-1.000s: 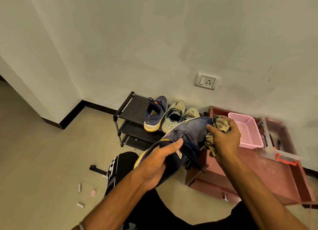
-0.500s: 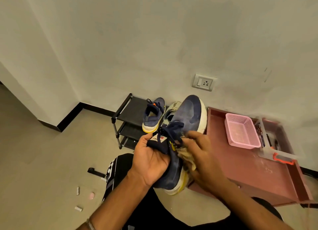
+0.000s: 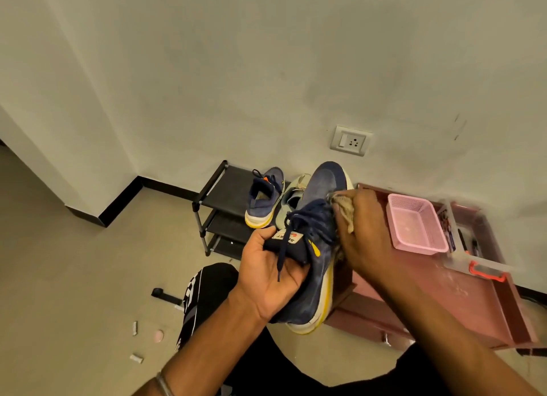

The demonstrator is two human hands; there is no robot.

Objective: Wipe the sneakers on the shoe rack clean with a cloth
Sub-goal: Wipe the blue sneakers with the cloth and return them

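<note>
My left hand (image 3: 268, 272) grips a navy sneaker (image 3: 321, 241) with a white and yellow sole by its heel and tongue, toe pointing up and away. My right hand (image 3: 359, 229) holds a crumpled beige cloth (image 3: 343, 207) pressed against the sneaker's right side near the laces. Its matching navy sneaker (image 3: 263, 200) stands on the top shelf of the black shoe rack (image 3: 219, 188), with a pale green sneaker (image 3: 291, 198) beside it, partly hidden behind the held shoe.
A low reddish-brown cabinet (image 3: 461, 301) stands right of the rack, carrying a pink basket (image 3: 414, 224) and a clear box with an orange latch (image 3: 473, 262). A black bag (image 3: 204, 289) lies on the floor by my knees, with small scraps (image 3: 148, 336) to its left. A wall socket (image 3: 350, 141) sits above.
The sneaker was turned from lying sideways to toe-up, held nearer to me. My right hand slid the cloth from the toe down to the laces, then up along the shoe's side.
</note>
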